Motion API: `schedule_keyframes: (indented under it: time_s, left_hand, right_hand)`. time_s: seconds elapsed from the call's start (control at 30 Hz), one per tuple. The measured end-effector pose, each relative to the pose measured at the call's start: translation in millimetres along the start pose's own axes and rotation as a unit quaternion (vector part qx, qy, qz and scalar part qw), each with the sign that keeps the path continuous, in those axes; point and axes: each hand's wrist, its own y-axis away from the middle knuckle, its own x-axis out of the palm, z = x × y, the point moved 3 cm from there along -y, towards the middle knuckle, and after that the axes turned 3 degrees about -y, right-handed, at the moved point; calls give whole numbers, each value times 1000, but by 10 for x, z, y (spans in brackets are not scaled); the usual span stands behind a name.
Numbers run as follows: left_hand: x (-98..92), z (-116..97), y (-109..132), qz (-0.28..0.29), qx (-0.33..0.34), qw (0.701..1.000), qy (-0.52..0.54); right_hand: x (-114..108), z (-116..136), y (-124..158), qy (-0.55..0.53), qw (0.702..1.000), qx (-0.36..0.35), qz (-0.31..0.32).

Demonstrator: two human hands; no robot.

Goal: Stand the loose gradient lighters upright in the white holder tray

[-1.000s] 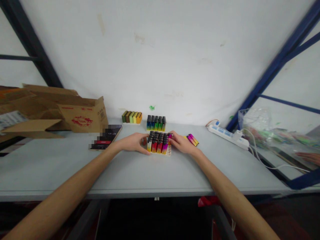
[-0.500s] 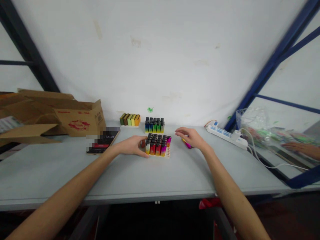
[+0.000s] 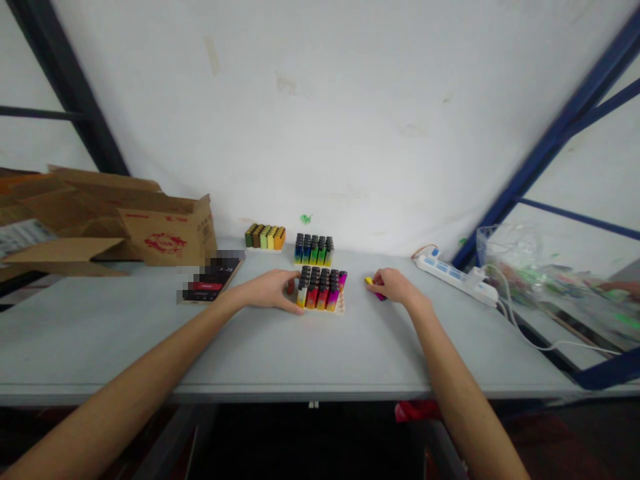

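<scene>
Several red, white and purple lighters (image 3: pixel 323 293) stand upright in a white tray (image 3: pixel 341 305) at the middle of the table. My left hand (image 3: pixel 273 290) is against the tray's left side, thumb and fingers spread around its corner, holding it. To the right, my right hand (image 3: pixel 393 285) has its fingers closed on a yellow and purple lighter (image 3: pixel 369 281) at the tabletop, partly hidden by the fingers. Some holes show at the tray's right front. Behind it stands a block of blue and green lighters (image 3: pixel 313 251), with green, yellow and orange lighters (image 3: pixel 265 237) further left.
An open cardboard box (image 3: pixel 167 233) is on the left, beside a dark flat item (image 3: pixel 210 280), partly pixelated. A white power strip (image 3: pixel 455 279) with cables lies at the right, near a clear plastic bag (image 3: pixel 510 250) and blue frame (image 3: pixel 530 157). Another person's hand (image 3: pixel 620 288) shows far right.
My right hand's fingers have closed on the lighter beneath it. My left hand remains at the tray. The whole view has shifted slightly.
</scene>
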Motion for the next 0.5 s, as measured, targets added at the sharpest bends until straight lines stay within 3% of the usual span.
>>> schedule_keyframes:
  time_s: [0.07,0.13,0.27,0.37,0.5]
  left_hand:
    - [-5,-12,4,2,-5,1000,-5]
    - [-11,-20,6,5,-6,1000,-7]
    - [-13,-14,0,1,-2,1000,-4]
    - [-8,1,-6,-3,1,1000,-2]
    - [-1,19,-5,2,5,1000,-1]
  right_hand:
    - [34,59,7,-12,1000,-12,2]
    - [47,154,6,-49,996,-75,-26]
    - [26,312,0,-223,955,-160,-112]
    - [-26,355,1,-324,917,-160,-170]
    - [-114,344,5,-326,898,-125,-269]
